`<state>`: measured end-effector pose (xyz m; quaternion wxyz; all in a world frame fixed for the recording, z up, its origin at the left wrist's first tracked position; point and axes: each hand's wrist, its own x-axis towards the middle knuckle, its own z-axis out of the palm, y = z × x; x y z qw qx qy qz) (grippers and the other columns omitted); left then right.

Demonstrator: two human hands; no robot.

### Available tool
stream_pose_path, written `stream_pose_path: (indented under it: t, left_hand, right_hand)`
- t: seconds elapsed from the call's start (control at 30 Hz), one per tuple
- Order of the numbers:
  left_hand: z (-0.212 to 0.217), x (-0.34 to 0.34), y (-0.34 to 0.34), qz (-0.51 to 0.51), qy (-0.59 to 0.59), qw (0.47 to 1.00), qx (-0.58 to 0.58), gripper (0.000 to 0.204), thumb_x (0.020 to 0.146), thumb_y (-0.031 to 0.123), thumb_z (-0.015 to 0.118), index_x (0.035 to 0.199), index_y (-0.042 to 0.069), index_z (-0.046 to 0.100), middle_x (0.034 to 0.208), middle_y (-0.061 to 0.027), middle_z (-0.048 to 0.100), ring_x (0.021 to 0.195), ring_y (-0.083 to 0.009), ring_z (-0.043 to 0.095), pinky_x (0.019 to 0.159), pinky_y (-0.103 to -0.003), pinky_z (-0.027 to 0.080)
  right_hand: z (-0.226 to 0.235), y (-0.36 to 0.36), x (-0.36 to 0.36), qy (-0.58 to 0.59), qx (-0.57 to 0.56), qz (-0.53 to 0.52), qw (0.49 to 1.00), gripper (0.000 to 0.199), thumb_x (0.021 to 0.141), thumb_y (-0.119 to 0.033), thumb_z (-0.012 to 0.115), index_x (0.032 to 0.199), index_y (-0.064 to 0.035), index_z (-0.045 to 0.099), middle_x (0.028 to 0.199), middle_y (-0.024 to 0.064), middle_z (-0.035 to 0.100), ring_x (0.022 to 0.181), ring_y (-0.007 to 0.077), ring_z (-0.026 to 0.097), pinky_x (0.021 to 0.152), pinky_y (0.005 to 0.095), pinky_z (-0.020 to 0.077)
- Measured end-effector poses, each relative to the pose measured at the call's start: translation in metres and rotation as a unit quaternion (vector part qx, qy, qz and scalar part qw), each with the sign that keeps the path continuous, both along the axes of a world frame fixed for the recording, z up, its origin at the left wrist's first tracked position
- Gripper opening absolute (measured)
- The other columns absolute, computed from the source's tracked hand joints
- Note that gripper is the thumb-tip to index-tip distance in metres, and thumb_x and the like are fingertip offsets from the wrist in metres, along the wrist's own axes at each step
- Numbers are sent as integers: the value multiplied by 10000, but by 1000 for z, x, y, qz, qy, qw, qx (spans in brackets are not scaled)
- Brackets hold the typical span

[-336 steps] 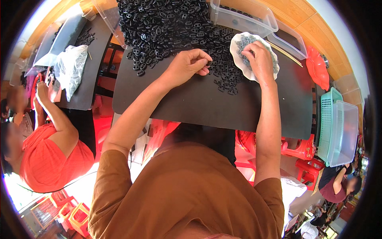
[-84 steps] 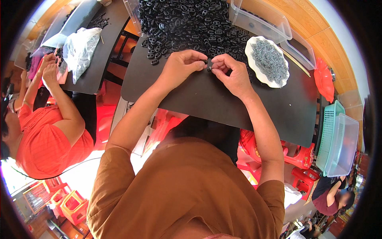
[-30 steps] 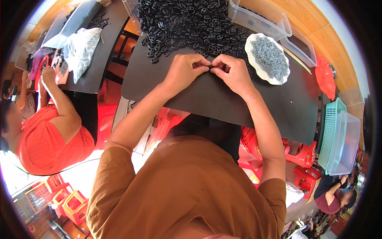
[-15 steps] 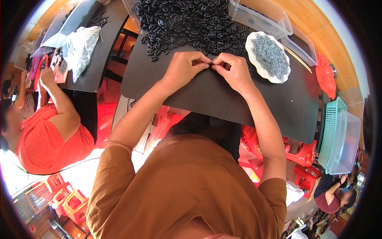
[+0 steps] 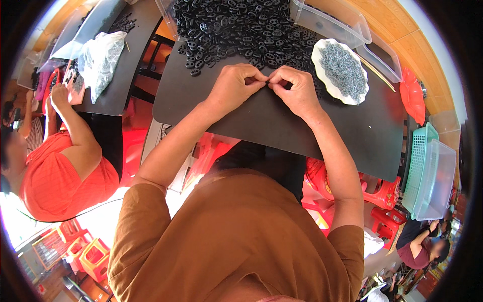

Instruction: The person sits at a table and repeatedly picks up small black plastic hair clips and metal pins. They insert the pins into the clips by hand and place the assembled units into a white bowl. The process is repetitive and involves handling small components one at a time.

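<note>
My left hand and my right hand meet fingertip to fingertip over the dark table. Each pinches thumb against forefinger on a tiny dark piece, mostly covered by the fingertips, so its shape does not show. Just beyond my hands spreads a big heap of small black oval plastic pieces with holes. To the right of my right hand stands a white scalloped dish, filled with small thin grey-silver metal pieces.
Clear plastic bins line the table's far right, with thin sticks beside the dish. A red scalloped plate and a green basket are farther right. At another table on the left, a person in red works near a clear plastic bag.
Both hands stay pinched together at nearly the same spot over the table. Only slight shifts of the fingers and the view show.
</note>
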<state>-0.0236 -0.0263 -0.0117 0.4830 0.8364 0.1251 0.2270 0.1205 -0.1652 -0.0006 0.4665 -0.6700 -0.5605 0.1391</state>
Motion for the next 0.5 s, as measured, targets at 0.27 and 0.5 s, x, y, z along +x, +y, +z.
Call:
stream_pose_path:
  t: [0.27, 0.5]
  left_hand:
    - [-1, 0, 3, -6, -3, 1000, 17, 104, 823, 7, 731, 927, -2, 730, 902, -75, 697, 732, -133, 655, 664, -264, 530]
    - [-4, 1, 3, -19, -20, 997, 71, 105, 826, 19, 734, 929, -2, 726, 896, -78, 692, 756, -151, 659, 680, -263, 532]
  right_hand:
    - [0, 3, 1, -11, 19, 15, 1000, 89, 756, 74, 691, 788, 12, 636, 769, 78, 656, 677, 163, 660, 610, 284, 511]
    - [-5, 1, 3, -32, 9, 25, 999, 103, 745, 100, 674, 760, 31, 598, 833, 95, 689, 734, 157, 670, 678, 273, 528]
